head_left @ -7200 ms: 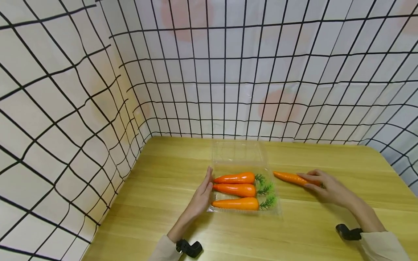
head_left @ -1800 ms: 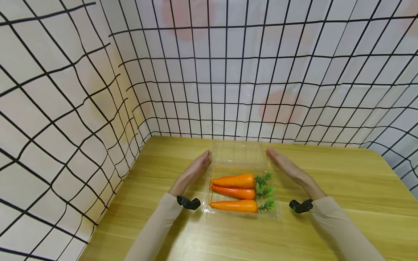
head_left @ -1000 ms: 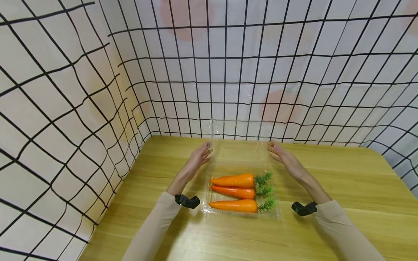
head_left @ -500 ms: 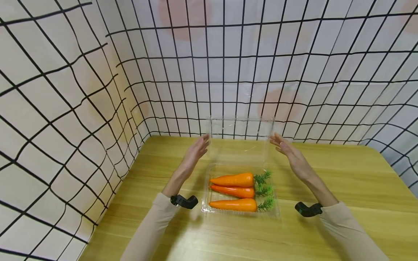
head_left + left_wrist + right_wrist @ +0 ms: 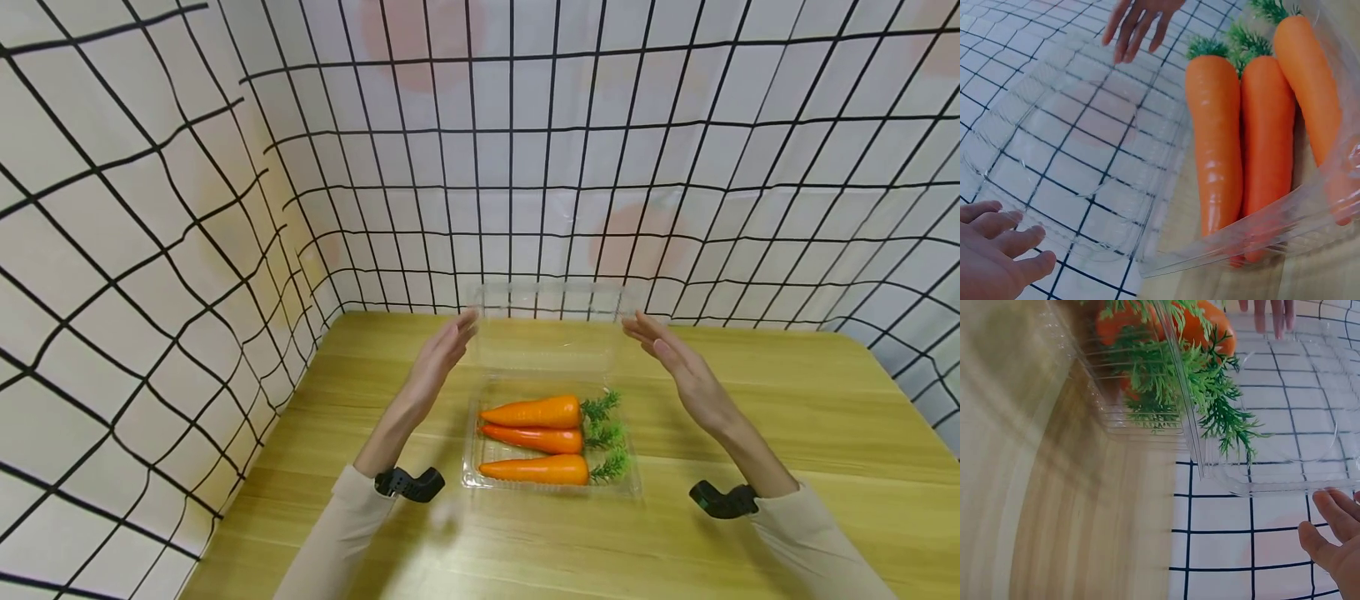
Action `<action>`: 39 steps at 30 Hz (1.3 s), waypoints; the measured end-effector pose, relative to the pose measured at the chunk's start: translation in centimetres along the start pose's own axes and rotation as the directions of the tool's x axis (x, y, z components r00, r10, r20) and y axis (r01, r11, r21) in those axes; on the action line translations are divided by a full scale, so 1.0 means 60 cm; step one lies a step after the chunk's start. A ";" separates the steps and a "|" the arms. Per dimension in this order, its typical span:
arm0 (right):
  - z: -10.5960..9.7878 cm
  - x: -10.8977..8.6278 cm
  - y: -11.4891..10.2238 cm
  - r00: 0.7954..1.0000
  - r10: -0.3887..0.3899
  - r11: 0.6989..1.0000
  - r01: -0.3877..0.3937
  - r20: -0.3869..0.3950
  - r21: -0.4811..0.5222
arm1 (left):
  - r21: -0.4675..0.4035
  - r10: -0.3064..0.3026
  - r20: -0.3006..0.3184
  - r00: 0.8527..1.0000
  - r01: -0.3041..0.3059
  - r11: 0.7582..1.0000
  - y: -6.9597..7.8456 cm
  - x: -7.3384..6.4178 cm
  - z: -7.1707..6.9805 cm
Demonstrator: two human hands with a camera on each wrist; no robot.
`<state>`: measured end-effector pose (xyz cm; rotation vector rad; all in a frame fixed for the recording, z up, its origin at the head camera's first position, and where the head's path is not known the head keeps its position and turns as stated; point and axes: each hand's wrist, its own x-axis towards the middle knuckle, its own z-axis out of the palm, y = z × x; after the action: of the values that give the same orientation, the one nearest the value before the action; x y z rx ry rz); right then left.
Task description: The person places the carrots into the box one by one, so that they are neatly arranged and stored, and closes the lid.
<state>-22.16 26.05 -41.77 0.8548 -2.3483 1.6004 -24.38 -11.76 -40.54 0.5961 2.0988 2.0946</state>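
Note:
A clear plastic hinged box stands on the table, its base (image 5: 555,490) holding three visible orange carrots (image 5: 536,469) with green tops (image 5: 606,433) pointing right. The box's clear lid (image 5: 551,346) is lifted off the table at the back, tilted up and open. My left hand (image 5: 433,360) is at the lid's left side with straight fingers. At the opposite side, my right hand (image 5: 693,382) has its fingers extended to the lid's right edge. In the right wrist view, fingertips (image 5: 1329,492) appear to touch the lid's edge. Whether another carrot lies beneath those visible is hidden.
The wooden table (image 5: 750,417) extends around the box. A white cloth wall with a black grid (image 5: 555,167) rises behind the table and along its left side. A black wrist camera (image 5: 408,483) sits on each wrist.
Earlier my right hand held a carrot right of the box; that carrot is no longer there. The lid lay flat, then rose between both hands. Just now its top edge has come down slightly.

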 end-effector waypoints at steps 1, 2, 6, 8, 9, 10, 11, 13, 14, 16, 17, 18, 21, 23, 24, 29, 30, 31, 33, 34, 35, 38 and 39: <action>0.000 -0.003 -0.001 1.000 0.001 1.000 -0.001 0.004 -0.004 | 0.006 -0.003 0.004 1.000 0.003 1.000 0.001 -0.003 0.000; 0.000 -0.006 -0.002 1.000 0.004 1.000 -0.004 0.008 -0.004 | 0.009 -0.005 0.010 1.000 0.005 1.000 0.002 -0.007 0.000; -0.001 -0.018 -0.008 1.000 0.018 1.000 -0.018 0.021 -0.003 | 0.010 -0.018 0.033 0.999 0.018 1.000 0.004 -0.019 -0.001; -0.001 -0.024 -0.011 0.999 0.025 1.000 -0.025 0.028 0.000 | 0.006 -0.019 0.040 0.999 0.018 1.000 0.004 -0.025 -0.001; -0.001 -0.027 -0.012 0.999 0.029 1.000 -0.029 0.031 0.002 | 0.008 -0.018 0.045 0.999 0.018 1.000 0.004 -0.028 -0.001; -0.001 -0.031 -0.014 0.999 0.033 0.999 -0.033 0.035 0.004 | 0.012 -0.017 0.049 0.999 0.016 1.000 0.004 -0.032 -0.001; 0.000 -0.034 -0.016 0.998 0.038 0.999 -0.038 0.041 0.004 | 0.014 -0.016 0.052 0.999 0.015 1.000 0.003 -0.035 -0.001; 0.000 -0.041 -0.019 0.997 0.046 0.999 -0.046 0.057 -0.002 | 0.022 -0.020 0.060 0.998 0.018 1.000 0.001 -0.043 -0.001; 0.000 -0.045 -0.020 0.996 0.052 0.999 -0.051 0.066 -0.005 | 0.023 -0.020 0.065 0.998 0.019 1.000 0.000 -0.047 -0.001; 0.001 -0.052 -0.023 0.994 0.071 0.997 -0.070 0.084 -0.015 | 0.027 -0.028 0.071 0.997 0.026 0.999 -0.001 -0.055 -0.001; 0.001 -0.055 -0.025 0.993 0.081 0.997 -0.079 0.091 -0.022 | 0.028 -0.037 0.071 0.997 0.035 0.999 -0.002 -0.059 -0.001; 0.001 -0.058 -0.026 0.991 0.092 0.996 -0.089 0.098 -0.029 | 0.031 -0.048 0.068 0.997 0.046 0.998 -0.001 -0.063 -0.001; 0.002 -0.067 -0.030 0.986 0.126 0.992 -0.122 0.113 -0.040 | 0.045 -0.075 0.067 0.995 0.072 0.996 -0.001 -0.073 0.000; 0.003 -0.074 -0.031 0.982 0.142 0.990 -0.137 0.126 -0.044 | 0.066 -0.091 0.066 0.994 0.087 0.994 0.000 -0.080 0.000; 0.004 -0.077 -0.032 0.980 0.147 0.989 -0.142 0.136 -0.048 | 0.080 -0.096 0.066 0.993 0.090 0.993 0.000 -0.083 0.001; 0.012 -0.091 -0.032 0.973 0.166 0.984 -0.154 0.162 -0.086 | 0.182 -0.137 0.061 0.989 0.124 0.975 -0.002 -0.096 0.004; 0.014 -0.093 -0.032 0.972 0.169 0.983 -0.156 0.161 -0.093 | 0.196 -0.145 0.061 0.988 0.131 0.972 -0.003 -0.098 0.005; 0.016 -0.096 -0.031 0.972 0.172 0.983 -0.159 0.158 -0.096 | 0.206 -0.153 0.061 0.986 0.137 0.969 -0.004 -0.100 0.005; 0.018 -0.101 -0.030 0.972 0.180 0.981 -0.166 0.153 -0.103 | 0.206 -0.162 0.071 0.984 0.144 0.968 -0.007 -0.103 0.006; 0.020 -0.103 -0.029 0.971 0.184 0.980 -0.170 0.154 -0.098 | 0.202 -0.166 0.080 0.983 0.147 0.968 -0.009 -0.104 0.006; 0.020 -0.105 -0.029 0.969 0.189 0.980 -0.176 0.158 -0.090 | 0.195 -0.171 0.089 0.981 0.151 0.969 -0.011 -0.105 0.005; 0.023 -0.112 -0.027 0.964 0.194 0.980 -0.183 0.180 -0.073 | 0.175 -0.187 0.120 0.975 0.165 0.971 -0.016 -0.107 0.003; 0.024 -0.114 -0.026 0.963 0.196 0.980 -0.186 0.187 -0.069 | 0.171 -0.194 0.130 0.972 0.170 0.970 -0.019 -0.108 0.003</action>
<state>-15.44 26.80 -44.16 0.8291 -2.6684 1.5831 -18.60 -13.86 -42.89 0.5327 2.1601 1.7453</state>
